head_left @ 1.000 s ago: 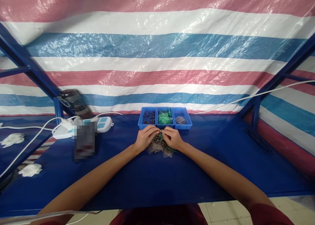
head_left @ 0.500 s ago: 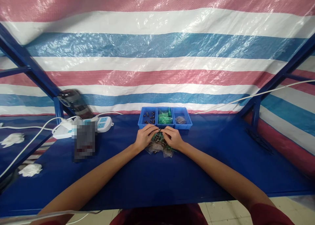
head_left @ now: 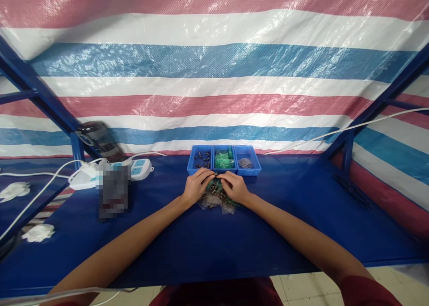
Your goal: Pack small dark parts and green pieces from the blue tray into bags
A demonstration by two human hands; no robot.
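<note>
My left hand [head_left: 197, 186] and my right hand [head_left: 235, 186] meet fingertip to fingertip over a small pile. Pinched between them is a small dark metal part [head_left: 216, 175], too small to name more exactly. Under the hands lies a heap of clear plastic bags [head_left: 212, 202], green bits and dark metal parts, partly hidden by the fingers. Just beyond the hands stand three blue bins in a row: the left bin [head_left: 189, 166] holds several small dark metal parts, the middle bin [head_left: 224, 171] green plastic packets, the right bin [head_left: 254, 168] clear small bags.
On the left of the blue table [head_left: 201, 248] are a white power strip [head_left: 140, 168], a blurred-out dark object [head_left: 114, 192], a dark bottle-like container [head_left: 100, 138] and crumpled white tissue [head_left: 38, 232]. A black cable [head_left: 351, 190] lies at the right. Striped sheeting hangs behind, between blue frame bars.
The small metal part between my fingertips has shifted slightly left and up, with the fingers turning a little. The view has moved very slightly; the bins and pile look the same.
</note>
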